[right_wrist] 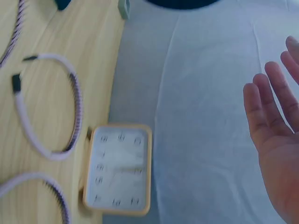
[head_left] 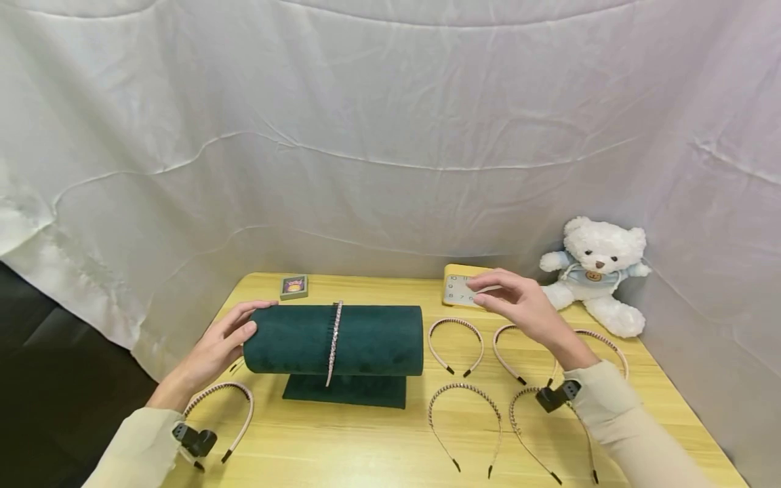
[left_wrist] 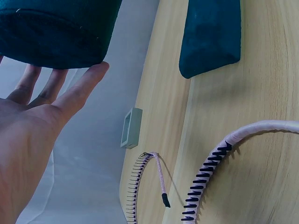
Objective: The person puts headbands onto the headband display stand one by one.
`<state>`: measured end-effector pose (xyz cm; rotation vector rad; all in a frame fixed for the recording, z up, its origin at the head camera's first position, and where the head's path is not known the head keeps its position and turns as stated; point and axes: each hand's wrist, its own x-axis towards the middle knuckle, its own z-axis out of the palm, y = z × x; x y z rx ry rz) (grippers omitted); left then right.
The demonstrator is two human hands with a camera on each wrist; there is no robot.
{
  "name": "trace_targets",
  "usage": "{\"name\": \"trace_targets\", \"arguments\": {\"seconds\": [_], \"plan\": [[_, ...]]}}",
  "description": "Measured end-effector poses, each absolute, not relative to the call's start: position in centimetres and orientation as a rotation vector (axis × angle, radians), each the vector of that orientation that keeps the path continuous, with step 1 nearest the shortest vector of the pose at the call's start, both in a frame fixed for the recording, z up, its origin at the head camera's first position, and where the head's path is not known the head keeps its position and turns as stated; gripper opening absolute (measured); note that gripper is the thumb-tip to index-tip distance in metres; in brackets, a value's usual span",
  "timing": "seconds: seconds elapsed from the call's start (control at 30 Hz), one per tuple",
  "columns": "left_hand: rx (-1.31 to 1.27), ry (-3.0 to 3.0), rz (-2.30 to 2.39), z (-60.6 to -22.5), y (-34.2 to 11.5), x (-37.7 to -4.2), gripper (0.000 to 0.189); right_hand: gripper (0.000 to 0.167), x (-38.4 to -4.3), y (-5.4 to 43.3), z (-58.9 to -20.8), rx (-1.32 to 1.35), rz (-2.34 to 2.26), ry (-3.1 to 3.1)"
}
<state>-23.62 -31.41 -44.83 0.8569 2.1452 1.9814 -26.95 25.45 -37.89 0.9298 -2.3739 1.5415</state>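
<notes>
A dark green velvet roll stand [head_left: 378, 339] stands on the table, with one rhinestone headband [head_left: 333, 344] draped over its middle. My left hand [head_left: 213, 346] is at the roll's left end. In the left wrist view its extended fingers [left_wrist: 77, 93] touch the end of the roll [left_wrist: 51, 39]. Raised over the table on the other side, my right hand [head_left: 518, 305] holds nothing, its fingers extended and apart from the roll. It partly covers a square clock [head_left: 459, 287] in the head view. Below that hand lie several pale headbands, one of them close to the clock [head_left: 456, 320].
Another headband [head_left: 248, 400] lies by my left forearm, and more lie in front right [head_left: 462, 386]. Along the back are a small grey-framed box [head_left: 294, 287] and a white teddy bear [head_left: 601, 251]. Pale curtains [head_left: 390, 135] enclose the table [head_left: 342, 447].
</notes>
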Motion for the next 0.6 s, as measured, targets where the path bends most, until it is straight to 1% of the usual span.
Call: {"name": "trace_targets", "arguments": {"seconds": [0.3, 0.6], "plan": [[0.853, 2.147, 1.972, -44.7, -31.3, -23.6, 0.045, 0.026, -25.7, 31.1, -39.4, 0.819, 1.47, -2.47], [0.86, 2.123, 1.99, -44.6, -31.2, -23.4, 0.045, 0.025, -24.0, 36.0, -42.4, 0.717, 1.4, -2.594]]}}
